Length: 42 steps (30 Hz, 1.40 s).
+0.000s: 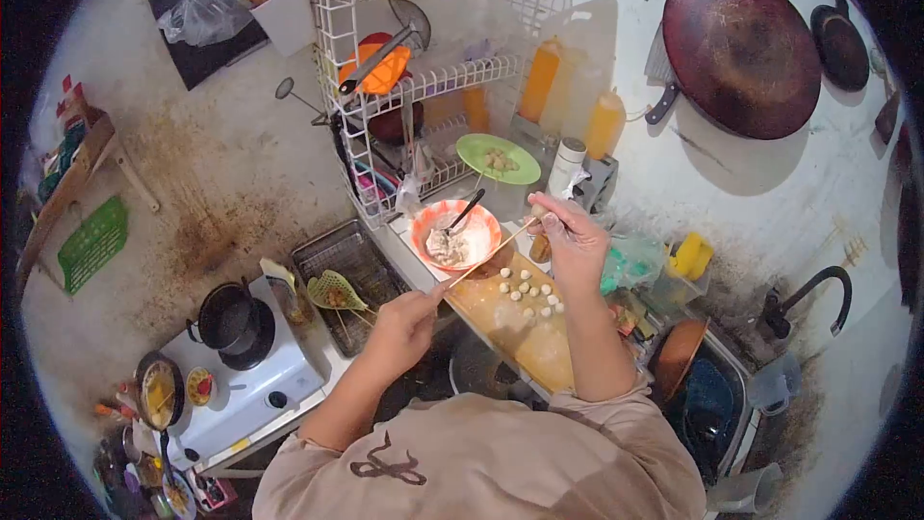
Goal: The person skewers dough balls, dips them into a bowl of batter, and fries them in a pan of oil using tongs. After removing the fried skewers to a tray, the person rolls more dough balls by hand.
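My left hand [402,325] is closed on the lower end of a thin wooden skewer [491,254], which slants up to the right. At its upper end, the flour-dusted fingers of my right hand [575,239] pinch a small pale dough ball [537,213]. Below them lies a wooden board [500,325] dusted with flour. Several small white dough balls [525,287] are scattered on it. Just behind the skewer, an orange-and-white bowl [420,227] holds a whitish floury mix and a black-handled spoon [468,210].
A green plate [525,166] with pale pieces stands behind the bowl, by a white wire rack [332,58]. To the left are a wire basket [313,248], a strainer [332,291] and a stove [260,376] with a black pot [229,320]. A sink [741,395] is at right.
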Each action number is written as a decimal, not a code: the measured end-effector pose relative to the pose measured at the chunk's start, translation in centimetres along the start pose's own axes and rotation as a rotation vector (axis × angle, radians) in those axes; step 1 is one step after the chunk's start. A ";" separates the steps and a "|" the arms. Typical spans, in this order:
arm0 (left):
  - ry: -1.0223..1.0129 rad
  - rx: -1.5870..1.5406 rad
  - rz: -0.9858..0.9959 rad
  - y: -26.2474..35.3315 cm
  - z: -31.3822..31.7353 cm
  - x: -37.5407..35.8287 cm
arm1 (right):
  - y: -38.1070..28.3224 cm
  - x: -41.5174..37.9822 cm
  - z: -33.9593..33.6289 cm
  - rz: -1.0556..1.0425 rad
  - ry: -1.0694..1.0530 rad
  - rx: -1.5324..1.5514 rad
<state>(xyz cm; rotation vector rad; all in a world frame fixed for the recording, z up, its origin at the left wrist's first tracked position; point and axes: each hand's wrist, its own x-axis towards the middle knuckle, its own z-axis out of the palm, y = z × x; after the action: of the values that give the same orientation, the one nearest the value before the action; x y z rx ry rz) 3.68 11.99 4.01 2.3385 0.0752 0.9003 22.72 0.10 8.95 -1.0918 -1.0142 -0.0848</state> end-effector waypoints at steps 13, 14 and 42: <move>0.022 -0.003 -0.112 -0.5 -0.1 -2.6 | 0.1 -2.9 4.4 -0.130 0.067 -0.348; 0.036 -0.015 -0.108 -0.6 -0.1 -2.7 | 0.7 -3.1 4.5 -0.139 0.073 -0.351; 0.129 -0.230 -0.350 -13.4 -2.6 -1.5 | 26.9 16.7 -1.0 0.412 -0.167 -1.088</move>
<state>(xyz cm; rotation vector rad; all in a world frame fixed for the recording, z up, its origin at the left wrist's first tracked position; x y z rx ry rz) 3.08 23.77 -3.02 1.9726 0.4001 0.8331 46.73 19.60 2.19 -2.3114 -0.8522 -0.2282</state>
